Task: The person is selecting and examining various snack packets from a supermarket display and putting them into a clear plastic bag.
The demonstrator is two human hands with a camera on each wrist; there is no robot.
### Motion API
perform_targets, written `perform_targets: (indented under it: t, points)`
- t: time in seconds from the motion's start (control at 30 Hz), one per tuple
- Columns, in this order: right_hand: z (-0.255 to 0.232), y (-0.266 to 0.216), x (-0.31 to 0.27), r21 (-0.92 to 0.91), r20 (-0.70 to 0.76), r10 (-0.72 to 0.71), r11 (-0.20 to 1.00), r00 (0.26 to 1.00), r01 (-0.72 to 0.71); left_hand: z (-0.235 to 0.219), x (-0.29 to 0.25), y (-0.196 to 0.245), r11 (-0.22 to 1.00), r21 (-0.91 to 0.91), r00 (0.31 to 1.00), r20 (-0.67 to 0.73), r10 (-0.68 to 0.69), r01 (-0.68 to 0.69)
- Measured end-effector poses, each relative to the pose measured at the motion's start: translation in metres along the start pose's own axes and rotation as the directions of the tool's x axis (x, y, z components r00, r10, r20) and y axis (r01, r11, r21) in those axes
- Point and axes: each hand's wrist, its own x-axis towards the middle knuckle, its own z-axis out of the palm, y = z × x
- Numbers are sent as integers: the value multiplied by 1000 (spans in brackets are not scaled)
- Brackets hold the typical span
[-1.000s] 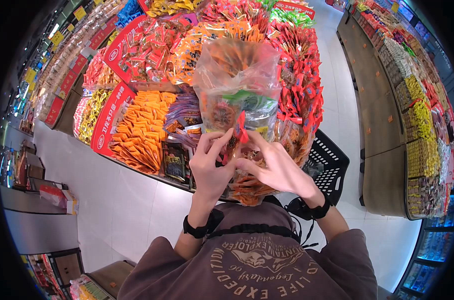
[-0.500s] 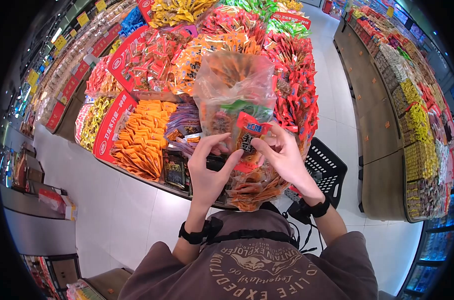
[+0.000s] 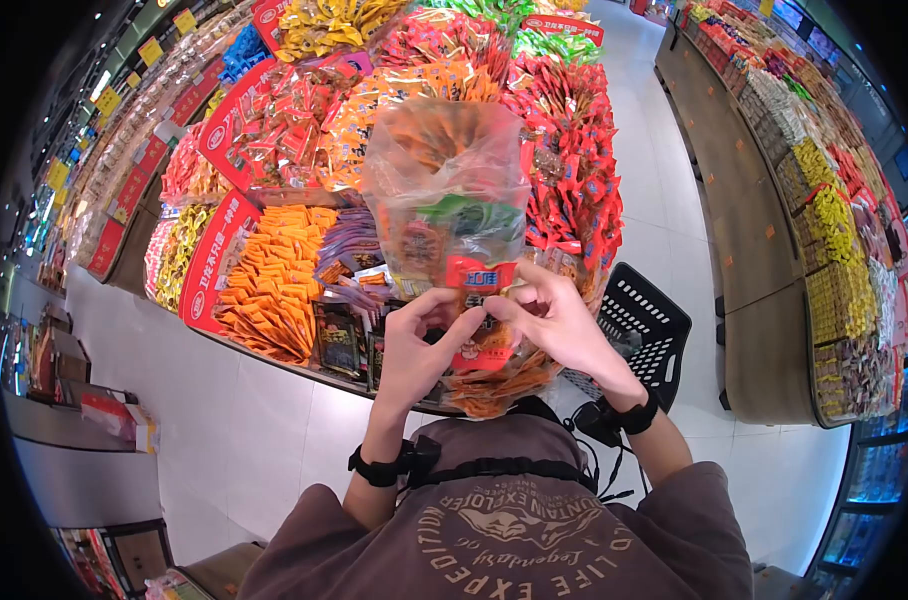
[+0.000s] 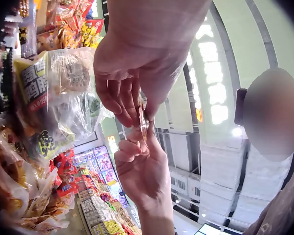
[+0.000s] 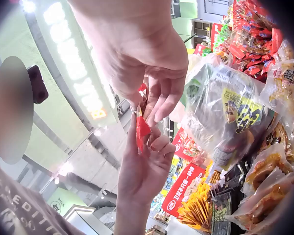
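Note:
Both hands hold one small red snack packet (image 3: 482, 350) upright, its printed face toward the head camera. The left hand (image 3: 419, 345) pinches its left side between thumb and fingers, and the right hand (image 3: 564, 330) pinches the right side, the two thumbs nearly meeting at its middle. Edge-on, the packet (image 5: 142, 129) shows between the hands in the right wrist view. Just beyond it a large clear plastic bag (image 3: 444, 180) with several snack packs inside rests on the display.
Bins of orange packets (image 3: 274, 290), purple packets and red packets (image 3: 574, 150) surround the bag. A black basket (image 3: 644, 325) is at the right of the display. Across the aisle stands a long shelf (image 3: 764, 270) of snacks. Black cables hang by the waist.
The packet, seen edge-on at first, has turned its printed face to the head camera. Its top has tipped slightly lower since then, and the left thumb has moved onto it.

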Motion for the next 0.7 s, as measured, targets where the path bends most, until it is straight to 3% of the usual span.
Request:
perform_targets:
  t: [0.1,0.2,0.23,0.3,0.37,0.43,0.47,0.57,0.63,0.7]
  points:
    - [-1,1,-2,-78,23,21,997,1000,-19,-5,-2,-11,997,49,996,65,-64,61]
    - [-7,20,-3,-288,76,-127,947,989,143,-2,-3,-18,994,105,997,72,-28,21]
    - [-8,24,-4,-285,70,-121,949,990,136,-2,-3,-20,994,105,996,76,-36,28]
    - [-8,31,-4,-365,71,-166,913,984,180,-3,-2,-25,967,253,993,109,-46,17]
    - [-15,25,-5,-352,109,-88,928,990,121,-3,-1,-32,953,303,993,106,-52,18]
    - [-21,31,-5,-422,142,-38,902,989,96,2,-1,-33,873,487,984,132,-118,39]
    - [-23,33,-5,-411,154,-41,906,987,102,9,0,-32,864,503,989,134,-64,-13]
    - [-34,41,-5,-476,144,-188,848,972,234,26,3,-31,833,550,992,126,-26,-48]
    - [-43,48,-5,-490,129,-206,837,970,243,39,5,-36,811,581,996,87,25,-71]
    - [-52,51,-3,-566,78,-379,745,922,354,53,11,-40,789,607,995,62,78,-100]
